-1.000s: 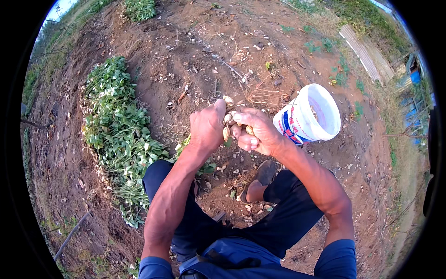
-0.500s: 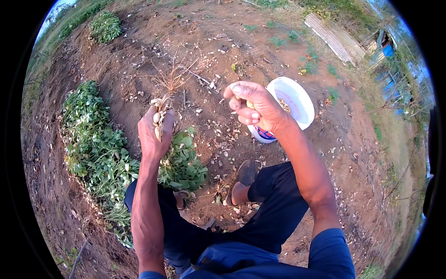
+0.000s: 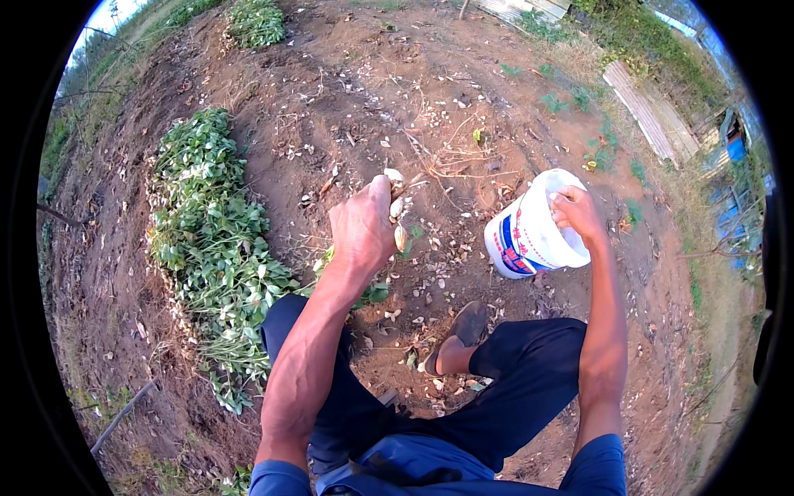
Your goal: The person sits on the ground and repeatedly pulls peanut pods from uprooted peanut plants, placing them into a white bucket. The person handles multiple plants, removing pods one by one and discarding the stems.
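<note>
My left hand (image 3: 362,223) is closed around a peanut plant (image 3: 397,211), with pale pods showing beside the thumb. The plant's thin brown roots (image 3: 455,165) spread out beyond the pods, and a few of its green leaves hang below my wrist. My right hand (image 3: 577,212) is over the mouth of a white bucket (image 3: 514,236) with a blue and red label. Its fingers are curled in at the opening, and whatever they hold is hidden. The bucket leans toward me on the soil, and its bottom is out of sight.
A long heap of leafy pulled plants (image 3: 211,240) lies on the left, with a smaller heap (image 3: 255,22) farther off. Dry leaf bits litter the brown soil. Corrugated sheets (image 3: 653,112) lie at the far right. My shoe (image 3: 469,323) is just nearer than the bucket.
My right hand, which was raised with peanuts in its fingers, has come down to the bucket's mouth. My left hand has swung right with the plant and turned its back upward. The view has shifted.
</note>
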`<state>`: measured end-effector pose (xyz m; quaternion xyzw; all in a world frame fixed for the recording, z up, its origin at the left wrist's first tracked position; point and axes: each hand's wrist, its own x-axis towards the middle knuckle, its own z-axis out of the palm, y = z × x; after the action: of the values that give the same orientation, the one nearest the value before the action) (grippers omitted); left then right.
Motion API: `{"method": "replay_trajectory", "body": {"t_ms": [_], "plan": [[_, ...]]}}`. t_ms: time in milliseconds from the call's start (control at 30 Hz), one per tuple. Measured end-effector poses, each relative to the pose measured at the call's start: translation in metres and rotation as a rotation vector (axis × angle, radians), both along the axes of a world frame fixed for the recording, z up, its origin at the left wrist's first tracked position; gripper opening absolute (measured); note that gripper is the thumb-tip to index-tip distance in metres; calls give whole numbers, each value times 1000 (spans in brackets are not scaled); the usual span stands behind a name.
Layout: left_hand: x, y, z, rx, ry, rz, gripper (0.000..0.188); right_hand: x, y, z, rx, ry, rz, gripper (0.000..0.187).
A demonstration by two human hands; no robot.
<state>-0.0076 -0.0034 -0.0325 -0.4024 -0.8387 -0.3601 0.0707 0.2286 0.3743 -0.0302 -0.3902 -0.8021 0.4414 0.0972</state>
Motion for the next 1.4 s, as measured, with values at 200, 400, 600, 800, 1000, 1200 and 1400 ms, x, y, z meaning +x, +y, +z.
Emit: {"method": "replay_trajectory", "body": {"t_ms": [200,400,600,800,1000,1200,1400], "plan": [[8,10,-1,-96,141,-18,14,-77,-165,65,-409,180,462,45],[11,11,-5,-57,159,-49,19,-105,-226,33,-294,50,618,55],[12,6,7,-122,-71,-26,28,-103,-236,25,-396,225,606,38],[5,0,8,10,-382,-71,23,-101,-234,20,-603,357,701,29],[3,0,7,150,-396,-25,23,-107,-240,16,-829,452,540,35],[10,4,-3,-156,80,8,23,-123,-242,26,-913,371,341,57],[-3,-6,-9,-153,276,6,19,-137,-248,12,-959,369,391,42]]}}
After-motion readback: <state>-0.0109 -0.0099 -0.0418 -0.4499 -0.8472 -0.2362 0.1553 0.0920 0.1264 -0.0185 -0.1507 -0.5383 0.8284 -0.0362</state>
